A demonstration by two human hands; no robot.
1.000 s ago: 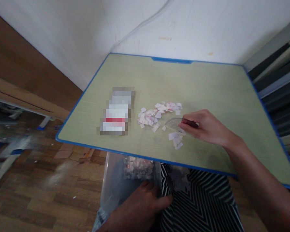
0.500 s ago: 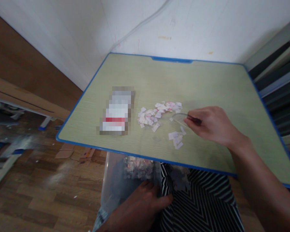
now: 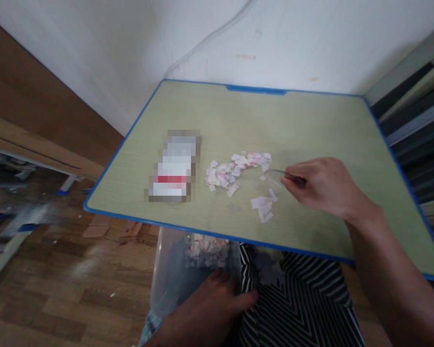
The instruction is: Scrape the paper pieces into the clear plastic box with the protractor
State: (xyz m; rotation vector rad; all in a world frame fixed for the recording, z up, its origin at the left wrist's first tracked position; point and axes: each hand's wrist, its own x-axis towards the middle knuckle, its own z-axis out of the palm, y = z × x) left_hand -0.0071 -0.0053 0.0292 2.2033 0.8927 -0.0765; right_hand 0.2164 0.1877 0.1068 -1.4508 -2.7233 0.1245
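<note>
Above the table, my right hand [image 3: 320,185] pinches a thin tool [image 3: 278,176] with a dark grip and a pale curved end; it looks like tweezers. That end hovers by the right side of a pile of small white and pinkish paper pieces [image 3: 222,174]. A smaller cluster of paper pieces [image 3: 264,205] lies just below it. Under the table's front edge, my left hand [image 3: 210,299] is closed over the right side of a clear plastic bin [image 3: 158,270], its fingers partly hidden and its thumb outside. Inside the bin are many small shiny clear packets [image 3: 208,250].
The pale green folding table [image 3: 304,125] has a blue rim and stands against a white wall. A phone-like pixelated rectangle [image 3: 175,166] lies left of the paper. Black-and-white striped cloth [image 3: 304,299] covers my lap, with scraps on it.
My right hand has drawn the tool slightly to the right, away from the paper pile. My left hand and the bin have stayed put.
</note>
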